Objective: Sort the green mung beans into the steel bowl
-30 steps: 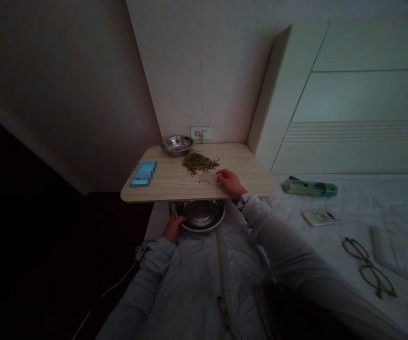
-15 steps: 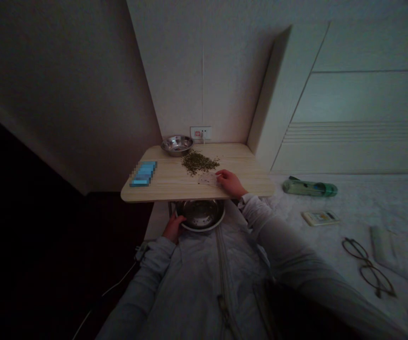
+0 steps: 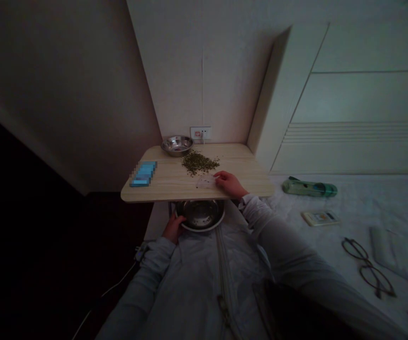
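Note:
My left hand (image 3: 174, 228) grips the rim of a metal bowl (image 3: 204, 228), which sits at my lap under the table's front edge. Small bits lie in the bottom of that bowl. On the wooden table (image 3: 168, 184), my right hand (image 3: 229, 183) is closed on the right end of a thin, clear plastic piece (image 3: 206, 181), perhaps a card or sheet. A few dark bits show at this piece. Just beyond it spreads a pile of small green-brown grains (image 3: 198, 163). Behind the pile's left side stands a second metal bowl (image 3: 177, 146).
A phone with a blue screen (image 3: 143, 174) lies at the table's left. A wall socket (image 3: 201, 132) is behind the table. On the bed to the right are a green bottle (image 3: 310, 187), another phone (image 3: 320, 217) and eyeglasses (image 3: 368, 267). A white cable (image 3: 118, 282) hangs at left.
My right hand has shifted slightly left with the clear plastic piece. My left hand and the lap bowl stay where they were.

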Demonstrator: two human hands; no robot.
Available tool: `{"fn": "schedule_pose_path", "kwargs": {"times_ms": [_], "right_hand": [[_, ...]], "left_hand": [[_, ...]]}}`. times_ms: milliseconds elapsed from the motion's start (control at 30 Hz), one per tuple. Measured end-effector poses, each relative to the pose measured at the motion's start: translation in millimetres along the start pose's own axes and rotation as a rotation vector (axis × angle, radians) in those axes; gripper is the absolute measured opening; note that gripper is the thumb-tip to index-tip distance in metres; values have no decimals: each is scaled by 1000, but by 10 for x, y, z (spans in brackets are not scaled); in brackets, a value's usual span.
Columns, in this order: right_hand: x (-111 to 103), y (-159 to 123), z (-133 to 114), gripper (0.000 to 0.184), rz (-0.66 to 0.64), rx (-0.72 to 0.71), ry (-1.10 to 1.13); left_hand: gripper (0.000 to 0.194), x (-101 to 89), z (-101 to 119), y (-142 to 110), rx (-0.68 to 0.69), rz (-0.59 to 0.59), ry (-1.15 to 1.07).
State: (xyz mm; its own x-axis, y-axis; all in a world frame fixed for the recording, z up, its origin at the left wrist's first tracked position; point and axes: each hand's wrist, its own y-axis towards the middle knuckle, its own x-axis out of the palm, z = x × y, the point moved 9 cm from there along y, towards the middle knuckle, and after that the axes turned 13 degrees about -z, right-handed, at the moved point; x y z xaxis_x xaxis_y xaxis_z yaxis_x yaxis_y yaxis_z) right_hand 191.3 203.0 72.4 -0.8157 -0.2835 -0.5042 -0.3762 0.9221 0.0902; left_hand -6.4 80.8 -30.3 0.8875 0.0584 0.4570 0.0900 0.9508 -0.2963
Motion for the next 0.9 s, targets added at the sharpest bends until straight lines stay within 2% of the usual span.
{"fn": "schedule_pose_path", "kwargs": {"times_ms": [900], "right_hand": [[81,9,-5,27,-78,-22,5]], "left_hand": [[49,-5,3,-12,-5,16,10]]}}
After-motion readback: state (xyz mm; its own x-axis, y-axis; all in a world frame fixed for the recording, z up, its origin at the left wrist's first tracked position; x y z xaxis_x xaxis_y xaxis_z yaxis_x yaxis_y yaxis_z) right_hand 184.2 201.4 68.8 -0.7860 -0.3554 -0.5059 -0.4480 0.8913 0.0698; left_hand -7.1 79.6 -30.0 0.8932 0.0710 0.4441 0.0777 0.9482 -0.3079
